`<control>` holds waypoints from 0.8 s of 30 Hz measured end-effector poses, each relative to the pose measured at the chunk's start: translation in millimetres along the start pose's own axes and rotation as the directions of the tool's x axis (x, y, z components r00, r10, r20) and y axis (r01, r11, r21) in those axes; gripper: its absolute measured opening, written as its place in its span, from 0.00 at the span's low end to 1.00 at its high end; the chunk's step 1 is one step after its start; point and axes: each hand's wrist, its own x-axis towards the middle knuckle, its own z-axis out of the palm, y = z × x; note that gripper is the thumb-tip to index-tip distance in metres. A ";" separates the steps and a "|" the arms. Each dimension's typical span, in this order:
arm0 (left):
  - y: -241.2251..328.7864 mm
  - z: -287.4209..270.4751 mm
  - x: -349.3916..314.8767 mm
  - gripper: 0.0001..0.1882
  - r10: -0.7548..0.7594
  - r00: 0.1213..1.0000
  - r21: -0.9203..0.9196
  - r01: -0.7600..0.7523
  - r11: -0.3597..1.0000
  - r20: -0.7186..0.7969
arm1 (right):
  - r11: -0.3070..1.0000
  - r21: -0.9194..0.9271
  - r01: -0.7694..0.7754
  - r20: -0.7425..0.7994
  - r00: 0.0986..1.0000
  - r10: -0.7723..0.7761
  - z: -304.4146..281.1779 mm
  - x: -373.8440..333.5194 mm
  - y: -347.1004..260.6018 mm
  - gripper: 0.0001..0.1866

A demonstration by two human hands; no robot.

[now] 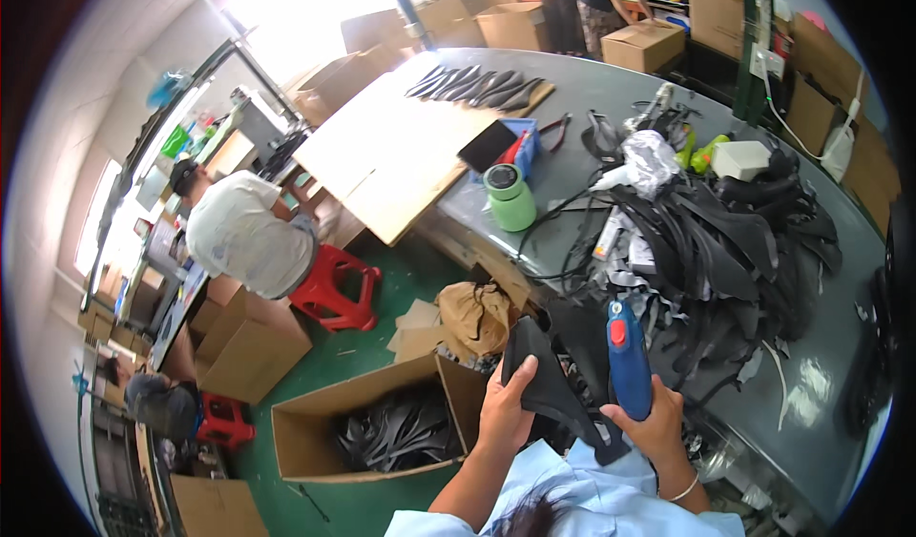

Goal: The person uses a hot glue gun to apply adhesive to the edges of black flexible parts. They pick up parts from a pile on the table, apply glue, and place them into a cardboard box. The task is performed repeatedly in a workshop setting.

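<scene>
So, lower centre of the frame: left hand [506,411] is pinching a curved black piece [546,382], probably to steady it. Right hand [656,430] wraps a blue handheld tool [630,375]. Black pile [720,251] on the counter [806,346], right side, presumably for easy reach.

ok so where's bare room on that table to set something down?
Pale board: looks bare between the dark curved pieces at its far end and its near edge, left of the phone. Grey tabletop, lower right, between the white strip and the dark thing at the edge. Crowded: the black heap beyond the blue tool in the right hand.
</scene>
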 end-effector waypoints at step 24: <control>-29.9 -10.5 -14.7 0.27 0.583 0.795 0.225 -0.607 0.762 0.170 | 0.967 -0.072 0.244 0.260 0.941 -0.218 19.9 -14.8 -42.3 0.25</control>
